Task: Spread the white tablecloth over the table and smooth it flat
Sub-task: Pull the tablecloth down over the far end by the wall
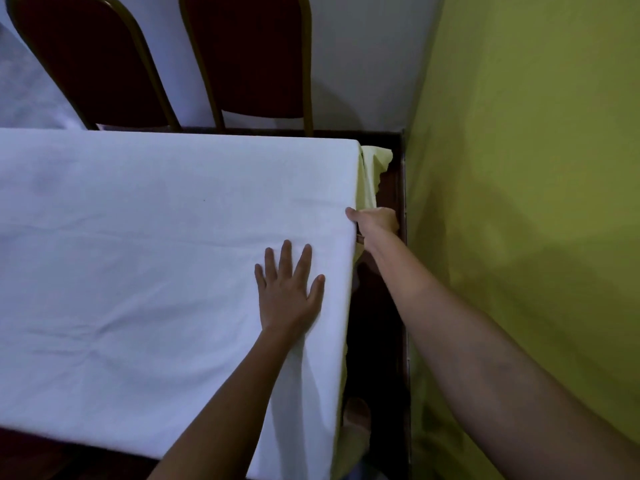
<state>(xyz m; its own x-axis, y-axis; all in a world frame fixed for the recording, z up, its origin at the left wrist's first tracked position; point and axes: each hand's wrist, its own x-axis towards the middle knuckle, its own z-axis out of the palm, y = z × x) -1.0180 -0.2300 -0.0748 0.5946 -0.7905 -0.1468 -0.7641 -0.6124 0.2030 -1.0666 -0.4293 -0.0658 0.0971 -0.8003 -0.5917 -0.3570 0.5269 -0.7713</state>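
Observation:
The white tablecloth (149, 244) covers the tabletop from the left edge of the view to the table's right side. Shallow creases run across it near the front left. My left hand (289, 292) lies flat on the cloth, fingers spread, close to the right edge. My right hand (374, 221) is at the table's right edge, its thumb on top and its fingers curled under, gripping the cloth's hem. A pale yellow under-cloth (372, 171) hangs below the white one at the far right corner.
Two dark red chairs with gold frames (249, 57) stand behind the table's far edge. A green wall (526, 202) runs close along the right, leaving a narrow dark floor gap (377, 341). A foot (356, 414) shows in that gap.

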